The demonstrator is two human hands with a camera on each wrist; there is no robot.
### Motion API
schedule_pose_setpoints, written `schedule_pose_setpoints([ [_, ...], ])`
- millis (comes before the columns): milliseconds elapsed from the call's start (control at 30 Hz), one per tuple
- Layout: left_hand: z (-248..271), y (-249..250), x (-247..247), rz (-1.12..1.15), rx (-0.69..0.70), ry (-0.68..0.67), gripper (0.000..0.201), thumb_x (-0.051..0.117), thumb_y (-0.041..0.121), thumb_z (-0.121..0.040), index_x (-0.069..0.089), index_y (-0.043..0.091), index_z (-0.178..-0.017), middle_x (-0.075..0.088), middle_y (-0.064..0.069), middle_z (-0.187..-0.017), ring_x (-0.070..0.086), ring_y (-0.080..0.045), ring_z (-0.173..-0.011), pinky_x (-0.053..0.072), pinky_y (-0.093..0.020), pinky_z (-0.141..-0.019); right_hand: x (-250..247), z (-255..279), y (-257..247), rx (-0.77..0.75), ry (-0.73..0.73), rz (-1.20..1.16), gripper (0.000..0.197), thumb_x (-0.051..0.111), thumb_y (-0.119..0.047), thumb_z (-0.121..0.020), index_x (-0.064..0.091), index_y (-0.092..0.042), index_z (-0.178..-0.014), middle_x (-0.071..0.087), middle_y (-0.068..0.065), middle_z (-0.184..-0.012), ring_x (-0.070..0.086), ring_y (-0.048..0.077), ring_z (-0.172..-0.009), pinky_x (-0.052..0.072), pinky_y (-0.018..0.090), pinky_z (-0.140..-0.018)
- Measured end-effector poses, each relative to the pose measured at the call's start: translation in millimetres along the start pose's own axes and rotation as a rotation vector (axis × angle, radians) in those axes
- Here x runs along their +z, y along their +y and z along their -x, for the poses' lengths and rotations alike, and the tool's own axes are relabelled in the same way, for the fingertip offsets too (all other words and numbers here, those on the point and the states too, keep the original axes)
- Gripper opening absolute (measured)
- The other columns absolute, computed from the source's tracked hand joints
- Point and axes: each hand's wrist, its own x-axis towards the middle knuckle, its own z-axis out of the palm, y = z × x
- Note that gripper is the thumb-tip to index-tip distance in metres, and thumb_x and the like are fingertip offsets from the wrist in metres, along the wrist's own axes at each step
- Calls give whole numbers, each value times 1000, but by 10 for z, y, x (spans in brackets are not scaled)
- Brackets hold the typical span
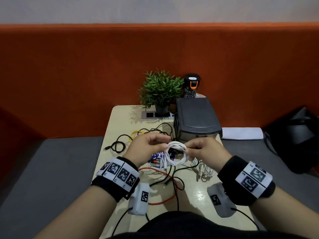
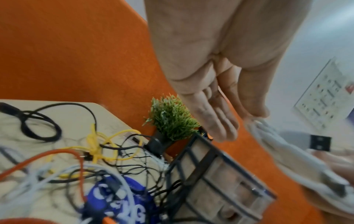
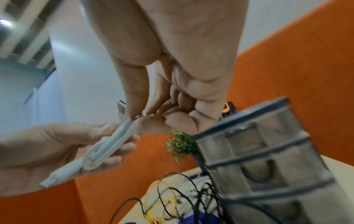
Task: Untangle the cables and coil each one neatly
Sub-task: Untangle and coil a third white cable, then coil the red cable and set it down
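The white cable (image 1: 176, 153) is held above the table (image 1: 198, 190), between both hands, wound into a small coil of several loops; holding it clear of the table appears meant to keep it from catching on the loose cables below. The right hand (image 1: 205, 150) pinches the bundled strands at the coil's right side: in the right wrist view, thumb and forefinger close on the strands beside a plug, and the other fingers (image 3: 184, 98) are curled into the palm. The left hand (image 1: 146, 147) supports the coil's left side; its fingers (image 2: 216, 118) lie nearly straight, with the strands resting against them and the thumb, a light hold rather than a full grip. The remaining cables lie on the table: a black cable (image 1: 119, 144), a yellow cable (image 1: 136, 134) knotted with black ones, a red cable (image 1: 162, 175), and a second white cable (image 1: 203, 169) bunched at the right. Judged from this, one coil is nearly finished; most untangling remains.
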Motion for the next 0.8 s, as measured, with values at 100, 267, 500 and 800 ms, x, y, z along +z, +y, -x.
schedule_pose_setpoints([
  [100, 18, -284, -33, -214, -82, 21, 23, 66, -2, -83, 72, 18, -92, 71, 7, -89, 66, 0, -82, 48, -8, -68, -58, 13, 370, 124, 94, -19, 14, 67, -10, -85, 74, -16, -74, 63, -3, -51, 52, 11, -49, 37, 18, -49],
  [267, 153, -769, -102, -590, -233, -92, 13, 68, 11, -83, 72, 23, -83, 64, 13, -90, 60, 0, -81, 44, -6, -62, -171, 170, 894, 344, 189, -69, 5, 66, 4, -82, 70, 3, -80, 57, -5, -40, 48, 4, -33, 34, 11, -38],
  [500, 288, -1196, 29, -950, -359, -277, 37, 77, 30, -69, 60, 29, -102, 49, 7, -103, 55, -12, -93, 51, -27, -80, -59, 341, 1431, 654, 46, -17, 12, 67, 4, -82, 67, -8, -79, 61, 1, -51, 53, 11, -39, 38, 18, -37],
  [800, 288, -1308, 140, -862, -399, -85, 19, 65, 12, -81, 54, 24, -92, 59, 2, -93, 58, -16, -88, 46, -24, -74, 78, 190, 1591, 749, 165, -205, 18, 60, 8, -85, 54, -5, -75, 63, 14, -51, 60, 20, -38, 43, 21, -36],
])
